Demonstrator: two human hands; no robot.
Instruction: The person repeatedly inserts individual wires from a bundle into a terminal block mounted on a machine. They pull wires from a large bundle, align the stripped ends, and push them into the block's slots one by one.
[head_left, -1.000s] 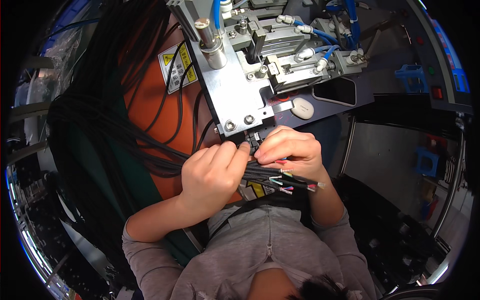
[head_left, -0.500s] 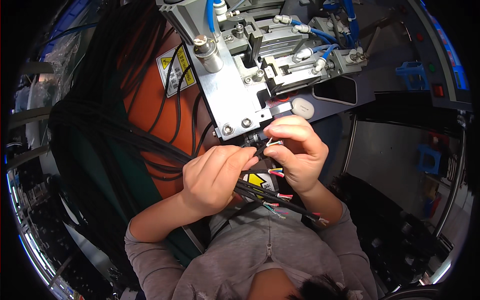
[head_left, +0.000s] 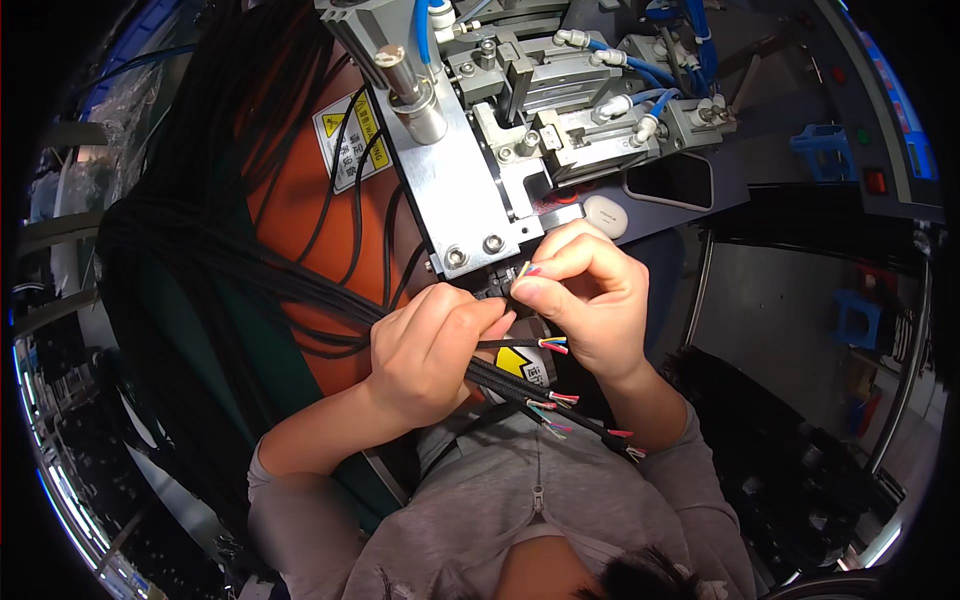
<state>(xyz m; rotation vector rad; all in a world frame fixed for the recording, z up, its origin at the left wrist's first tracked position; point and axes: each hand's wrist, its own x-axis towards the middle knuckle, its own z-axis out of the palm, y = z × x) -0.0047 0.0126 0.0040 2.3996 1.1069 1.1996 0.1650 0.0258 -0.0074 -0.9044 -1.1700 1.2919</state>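
Observation:
My left hand (head_left: 425,350) is closed around a bundle of black braided cables (head_left: 250,290) that trails off to the left. Their cut ends, with coloured wire tips (head_left: 555,405), stick out below my right hand. My right hand (head_left: 585,295) pinches the coloured tips of one cable (head_left: 522,271) between thumb and fingers. It holds them just under the lower edge of the metal plate (head_left: 455,190) of a machine. The two hands touch each other in front of my chest.
The machine above carries a steel cylinder (head_left: 405,85), clamp blocks (head_left: 560,130) and blue air hoses (head_left: 650,75). An orange panel (head_left: 320,220) with a yellow warning label stands left of it. A dark screen (head_left: 680,180) and a small white oval object (head_left: 605,215) lie to the right.
My right hand has lifted from the cable ends up to the plate's lower edge, taking one cable's tips with it. My left hand has stayed closed on the bundle.

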